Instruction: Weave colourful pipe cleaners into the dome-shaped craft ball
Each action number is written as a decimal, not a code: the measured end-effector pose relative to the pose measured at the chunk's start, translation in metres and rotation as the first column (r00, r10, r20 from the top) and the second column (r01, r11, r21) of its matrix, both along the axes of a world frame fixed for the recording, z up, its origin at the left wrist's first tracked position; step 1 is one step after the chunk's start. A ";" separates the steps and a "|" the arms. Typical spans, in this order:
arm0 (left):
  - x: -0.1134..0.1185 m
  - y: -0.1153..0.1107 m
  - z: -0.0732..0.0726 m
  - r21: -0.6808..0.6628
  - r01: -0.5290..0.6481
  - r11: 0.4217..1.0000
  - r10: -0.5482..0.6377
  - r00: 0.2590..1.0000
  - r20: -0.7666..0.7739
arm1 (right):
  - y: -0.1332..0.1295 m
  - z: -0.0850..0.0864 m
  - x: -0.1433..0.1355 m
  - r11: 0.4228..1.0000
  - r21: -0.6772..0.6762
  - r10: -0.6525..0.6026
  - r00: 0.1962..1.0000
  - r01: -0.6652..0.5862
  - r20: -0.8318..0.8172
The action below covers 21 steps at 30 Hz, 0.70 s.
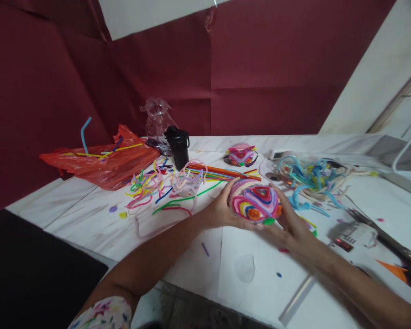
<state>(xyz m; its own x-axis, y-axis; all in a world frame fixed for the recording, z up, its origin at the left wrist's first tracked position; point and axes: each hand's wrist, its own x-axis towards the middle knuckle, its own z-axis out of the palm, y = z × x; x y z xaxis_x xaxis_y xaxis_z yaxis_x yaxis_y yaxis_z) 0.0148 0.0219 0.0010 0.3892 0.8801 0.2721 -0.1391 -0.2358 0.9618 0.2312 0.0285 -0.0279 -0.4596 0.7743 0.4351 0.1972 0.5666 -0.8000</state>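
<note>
Both my hands hold a rounded craft piece (255, 203), covered in curved bands of pink, purple, red, yellow and blue pipe cleaner, above the table's middle. My left hand (222, 208) grips its left side, the thumb at the upper edge and fingers underneath. On the opposite side, my right hand (292, 226) has its fingers wrapped along the right and lower edge. The back of the piece is hidden. Behind it on the table rests a similar colourful craft piece (241, 155). A bundle of straight orange and red pipe cleaners (222, 172) lies just beyond my left hand.
A red plastic bag (109, 164) and a black lidded bottle (180, 148) stand at the back left. Tangled pipe cleaners (164, 187) lie left, blue ones (311, 176) right. Nearer me are white paper (233, 260), a ruler-like strip (297, 299) and a dark long tool (393, 244).
</note>
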 end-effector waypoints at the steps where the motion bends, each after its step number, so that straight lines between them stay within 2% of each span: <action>1: 0.001 -0.001 0.000 0.014 -0.017 1.000 0.017 1.000 -0.016 | -0.001 0.000 0.000 1.000 -0.010 -0.002 1.000 0.002 -0.006; 6: 0.006 -0.006 -0.003 0.072 -0.093 0.993 0.096 0.994 -0.045 | -0.001 -0.001 0.000 1.000 0.012 -0.029 0.999 0.029 0.033; 10: 0.007 -0.005 -0.012 0.076 -0.175 0.982 0.180 0.981 -0.070 | 0.001 -0.003 0.001 0.991 0.134 -0.041 0.996 0.030 0.083; 14: 0.006 -0.002 -0.015 0.085 -0.173 0.981 0.179 0.982 -0.066 | 0.005 -0.005 0.000 0.970 0.239 -0.064 0.992 0.035 0.113; 18: 0.004 0.002 -0.010 -0.023 -0.156 0.988 0.156 0.987 0.024 | 0.009 -0.001 -0.006 0.945 0.325 -0.087 0.990 0.045 0.115; 21: 0.003 0.005 -0.005 -0.113 -0.156 0.981 0.161 0.986 0.035 | 0.010 0.001 -0.013 0.935 0.352 -0.084 0.989 0.036 0.123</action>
<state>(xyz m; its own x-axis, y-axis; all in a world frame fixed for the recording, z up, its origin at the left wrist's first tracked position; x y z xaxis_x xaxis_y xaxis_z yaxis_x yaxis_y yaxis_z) 0.0176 0.0264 -0.0041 0.2320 0.9551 0.1843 -0.1504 -0.1520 0.9769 0.2184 0.0386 -0.0274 -0.4891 0.6137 0.6197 0.3310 0.7880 -0.5191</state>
